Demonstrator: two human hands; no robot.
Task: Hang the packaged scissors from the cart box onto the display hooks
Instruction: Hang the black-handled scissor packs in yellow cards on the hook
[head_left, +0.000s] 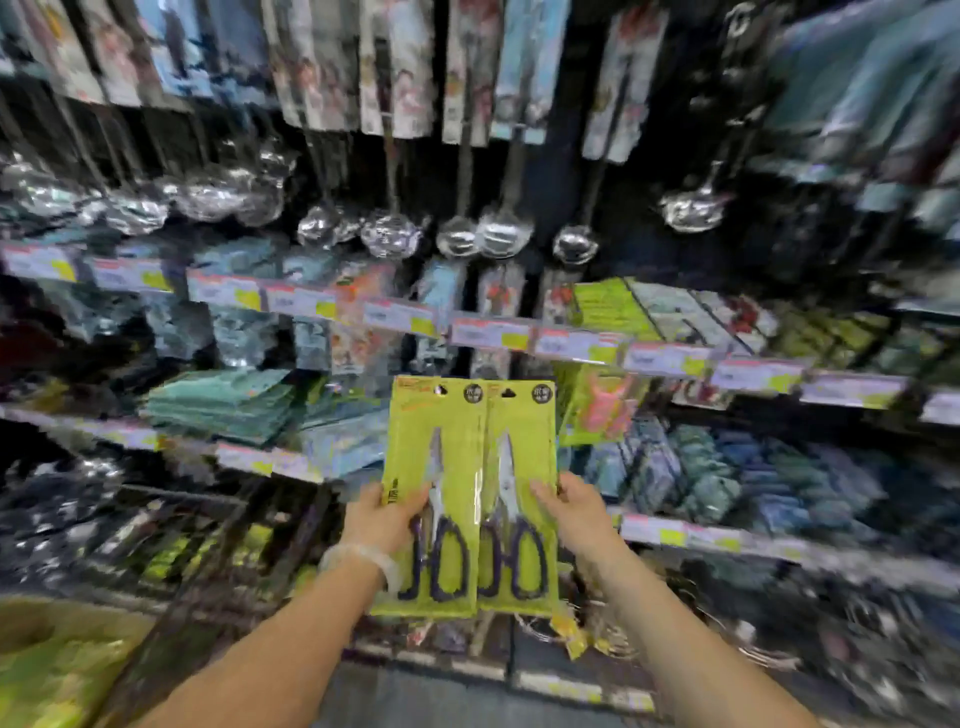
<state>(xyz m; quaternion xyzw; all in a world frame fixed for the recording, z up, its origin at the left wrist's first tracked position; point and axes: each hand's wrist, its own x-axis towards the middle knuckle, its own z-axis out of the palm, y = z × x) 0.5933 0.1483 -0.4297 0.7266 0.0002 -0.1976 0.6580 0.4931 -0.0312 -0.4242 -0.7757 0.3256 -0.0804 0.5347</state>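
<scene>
Two lime-green carded packs of scissors are held upright, side by side, in front of the shelves. My left hand (382, 514) grips the left pack of scissors (434, 457) at its lower left edge. My right hand (571, 506) grips the right pack of scissors (519, 452) at its right edge. Each pack shows steel blades and dark purple handles, with a hang hole at the top. A box with more green packs (57, 665) sits at the lower left. The view is blurred and the display hooks are hard to make out.
Steel ladles (498, 234) hang in a row above. A rail of price tags (488, 332) runs across the shelf just above the packs. Stacked teal packets (223, 400) lie to the left, dark blue goods (727, 478) to the right.
</scene>
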